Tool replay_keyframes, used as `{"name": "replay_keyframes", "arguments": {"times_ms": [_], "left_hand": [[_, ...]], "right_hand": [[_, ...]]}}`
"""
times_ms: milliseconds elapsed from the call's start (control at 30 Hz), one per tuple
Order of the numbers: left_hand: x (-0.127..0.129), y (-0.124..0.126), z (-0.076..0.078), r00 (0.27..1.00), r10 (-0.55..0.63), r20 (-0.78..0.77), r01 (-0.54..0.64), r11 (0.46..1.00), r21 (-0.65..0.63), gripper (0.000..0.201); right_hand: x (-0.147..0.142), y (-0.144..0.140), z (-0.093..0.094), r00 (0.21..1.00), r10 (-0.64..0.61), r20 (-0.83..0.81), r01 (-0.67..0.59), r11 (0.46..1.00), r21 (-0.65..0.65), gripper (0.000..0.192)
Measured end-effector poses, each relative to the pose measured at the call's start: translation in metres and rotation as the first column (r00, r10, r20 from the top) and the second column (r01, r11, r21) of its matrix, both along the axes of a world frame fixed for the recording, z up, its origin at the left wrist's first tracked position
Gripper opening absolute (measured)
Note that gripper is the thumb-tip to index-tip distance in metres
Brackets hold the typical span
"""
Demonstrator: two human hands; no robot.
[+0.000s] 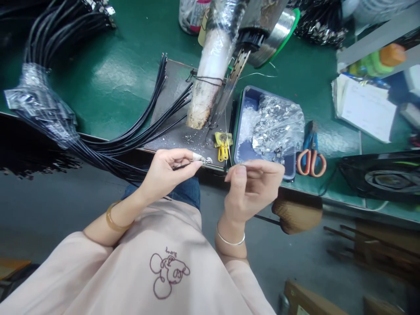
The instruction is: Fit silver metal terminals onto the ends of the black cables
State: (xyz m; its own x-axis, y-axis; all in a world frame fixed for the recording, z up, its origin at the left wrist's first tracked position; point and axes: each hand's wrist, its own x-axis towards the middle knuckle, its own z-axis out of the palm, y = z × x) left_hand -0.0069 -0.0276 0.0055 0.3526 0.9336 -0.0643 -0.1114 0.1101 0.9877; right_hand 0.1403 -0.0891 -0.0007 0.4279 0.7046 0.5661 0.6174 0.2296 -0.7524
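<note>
The left hand point(166, 170) pinches a thin black cable point(131, 135) tipped with a small metal connector point(207, 161) at the bench edge; the right hand point(251, 183) curls closed, its contents too small to tell; crinkled plastic hides the blue tray point(244, 127).

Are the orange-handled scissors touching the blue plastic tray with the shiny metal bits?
Cannot tell. In the head view the orange-handled scissors lie on the green bench right beside the blue plastic tray, but the crumpled clear bag hides the edge between them.
</note>
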Motion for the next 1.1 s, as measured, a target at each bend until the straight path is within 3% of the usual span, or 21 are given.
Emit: {"name": "replay_keyframes", "arguments": {"times_ms": [67, 200, 400, 933, 1100], "left_hand": [[0.002, 0.002, -0.001, 1.0, 0.028, -0.001, -0.028, 1.0, -0.003, 0.011], [0.005, 0.006, -0.006, 0.998, 0.06, 0.001, -0.06, 0.998, 0.014, 0.01], [0.009, 0.013, -0.01, 0.991, 0.111, -0.075, -0.103, 0.988, 0.111, 0.01], [0.013, 0.02, 0.0, 0.967, 0.186, -0.174, -0.137, 0.955, 0.263, 0.01], [0.011, 0.02, 0.001, 0.97, 0.16, -0.183, -0.115, 0.966, 0.233, 0.009]], "right_hand": [[0.001, 0.002, -0.002, 0.999, -0.006, 0.045, 0.005, 1.0, 0.021, 0.006], [-0.001, 0.01, -0.005, 0.971, 0.102, 0.217, -0.106, 0.994, 0.005, 0.01], [-0.006, 0.022, -0.009, 0.945, 0.12, 0.305, -0.137, 0.99, 0.037, 0.017], [-0.003, 0.034, -0.004, 0.952, 0.114, 0.284, -0.135, 0.989, 0.054, 0.016], [-0.004, 0.029, -0.004, 0.943, 0.128, 0.306, -0.145, 0.989, 0.034, 0.016]]}}
